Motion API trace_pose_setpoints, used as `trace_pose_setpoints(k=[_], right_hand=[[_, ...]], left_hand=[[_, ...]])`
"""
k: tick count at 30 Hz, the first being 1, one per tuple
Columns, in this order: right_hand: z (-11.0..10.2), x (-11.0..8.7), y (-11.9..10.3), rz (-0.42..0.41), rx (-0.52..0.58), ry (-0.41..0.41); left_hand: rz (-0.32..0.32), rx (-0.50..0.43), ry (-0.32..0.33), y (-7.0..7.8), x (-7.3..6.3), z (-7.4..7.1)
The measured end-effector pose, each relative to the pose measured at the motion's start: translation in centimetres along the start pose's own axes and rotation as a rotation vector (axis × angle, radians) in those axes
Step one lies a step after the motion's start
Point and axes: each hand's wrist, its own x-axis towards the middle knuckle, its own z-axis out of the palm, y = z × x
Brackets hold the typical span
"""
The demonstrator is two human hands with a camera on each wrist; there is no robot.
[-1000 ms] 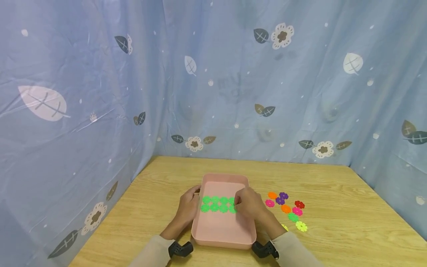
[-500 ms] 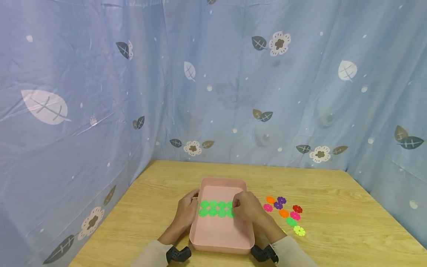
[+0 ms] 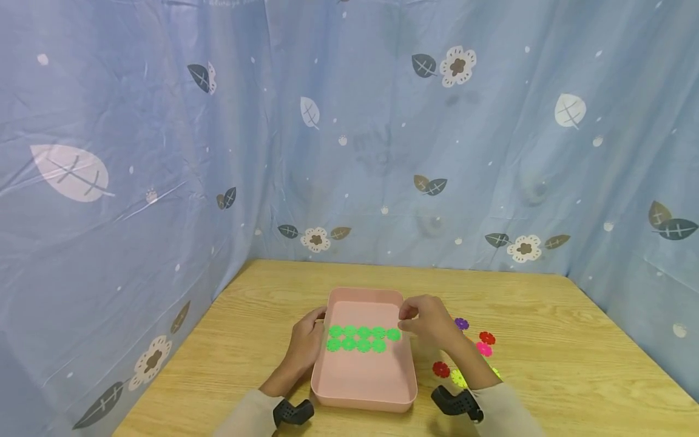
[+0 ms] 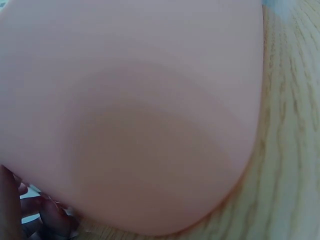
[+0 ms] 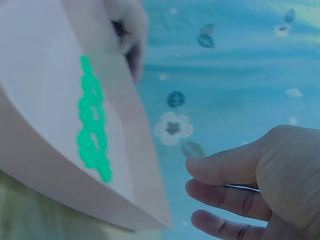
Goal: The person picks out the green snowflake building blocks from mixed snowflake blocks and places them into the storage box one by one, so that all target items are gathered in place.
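A pink rectangular tray (image 3: 364, 383) lies on the wooden table before me. My left hand (image 3: 306, 345) grips its left side, fingers curled at the outer wall; in the left wrist view some of those fingers (image 4: 52, 217) show at lower left. Inside the tray, green flower-shaped plastic discs (image 3: 363, 345) form two rows, the far one reaching further right with a single end disc (image 3: 393, 334). Just over the tray's right rim, my right hand (image 3: 430, 321) has thumb and fingers loosely bent and apart. The right wrist view shows nothing between its thumb (image 5: 220, 170) and fingers.
Right of the tray lie loose discs: purple (image 3: 461, 323), red (image 3: 487, 337), pink (image 3: 483, 349), another red (image 3: 441, 369) and yellow (image 3: 459, 379). My right hand and forearm hide others. Blue patterned curtain (image 3: 382, 152) borders the table at the back and sides.
My right hand has let go at the right end of the green rows and moved right to the rim, uncovering the end disc. The left hand stays on the tray.
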Motion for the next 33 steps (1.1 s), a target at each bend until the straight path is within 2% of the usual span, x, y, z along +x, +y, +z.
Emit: trace_pose_setpoints(k=[5, 12, 21, 28, 33], right_hand=[[-1.8, -0.4, 0.3, 0.013, -0.010, 0.007], [-3.9, -0.6, 1.8, 0.000, -0.042, 0.010], [-6.9, -2.9, 5.3, 0.052, -0.219, -0.144], [-7.5, -4.7, 7.3, 0.059, -0.318, -0.191], [-7.4, -5.7, 7.9, 0.123, -0.361, -0.205]], left_hand=[[-0.009, -0.013, -0.024, 0.0, 0.0, -0.2], [-0.018, -0.035, -0.008, 0.0, 0.1, -0.3], [-0.049, -0.043, -0.015, 0.0, 0.2, 0.4], [-0.013, -0.027, 0.000, -0.2, 0.3, 0.1], [-0.014, -0.031, -0.011, -0.2, 0.2, 0.1]])
